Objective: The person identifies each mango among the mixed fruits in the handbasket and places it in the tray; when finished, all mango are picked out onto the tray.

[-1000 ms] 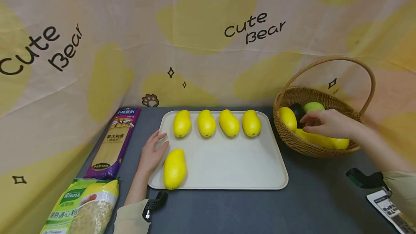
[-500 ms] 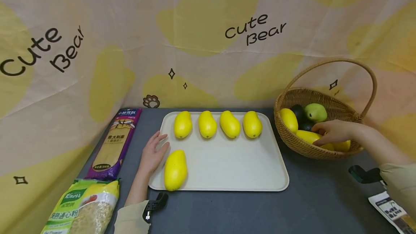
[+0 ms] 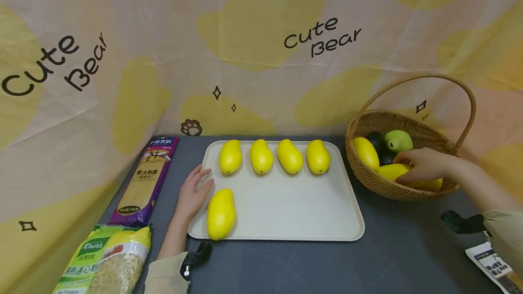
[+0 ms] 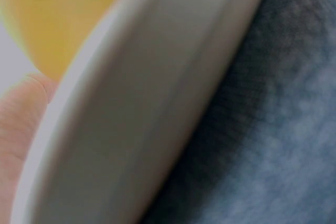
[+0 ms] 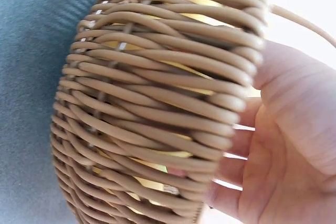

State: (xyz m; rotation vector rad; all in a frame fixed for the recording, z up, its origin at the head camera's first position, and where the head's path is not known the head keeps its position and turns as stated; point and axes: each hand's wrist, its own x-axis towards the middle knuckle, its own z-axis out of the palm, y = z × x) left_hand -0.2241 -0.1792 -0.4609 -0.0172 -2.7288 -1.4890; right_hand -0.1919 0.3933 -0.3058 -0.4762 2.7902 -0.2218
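Observation:
My right hand (image 3: 425, 167) reaches into a wicker basket (image 3: 376, 189), thumb and fingers curled over a yellow mango (image 3: 390, 172). In the right wrist view the basket's woven wall (image 5: 147, 87) hides the fingertips of the right hand (image 5: 283, 145). My left hand (image 3: 194, 196) rests at the left rim of a white tray (image 3: 294, 212), fingers relaxed. Close beside it a yellow mango (image 3: 221, 214) lies on the tray's front left. Several more mangoes (image 3: 289, 156) form a row along the back. The left wrist view shows the tray rim (image 4: 121, 98) and a blurred mango (image 4: 63, 14).
The basket also holds another yellow mango (image 3: 366, 152), dark avocado-like fruit (image 3: 377, 141) and a green fruit (image 3: 398, 141). Its tall handle (image 3: 429, 76) arches overhead. A purple pasta pack (image 3: 143, 183) and a Knorr bag (image 3: 104, 260) lie left. A label-bearing packet (image 3: 490, 260) lies front right.
My right hand has come down from over the dark fruit onto the front mango, moving right and lower, and its fingers have closed around it. My left hand keeps its place.

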